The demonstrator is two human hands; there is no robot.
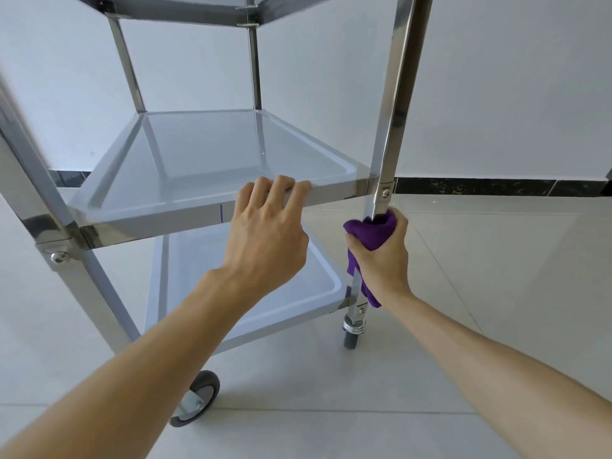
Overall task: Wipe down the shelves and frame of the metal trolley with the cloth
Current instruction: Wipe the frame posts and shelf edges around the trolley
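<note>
The metal trolley (394, 94) fills the view, with a middle shelf (185, 160) and a lower shelf (291, 286) of shiny steel. My left hand (268, 233) grips the front rim of the middle shelf, fingers hooked over its edge. My right hand (384, 256) is closed around the near right upright post just below the middle shelf, with the purple cloth (372, 231) wrapped around the post inside its grip. A tail of the cloth hangs down beside the post toward the lower shelf.
The trolley stands on pale floor tiles (496, 276) on grey castors (351, 337), one more castor (198, 399) near me. A white wall with a black skirting strip (480, 187) lies behind. The top shelf's underside (185, 11) shows at the upper edge.
</note>
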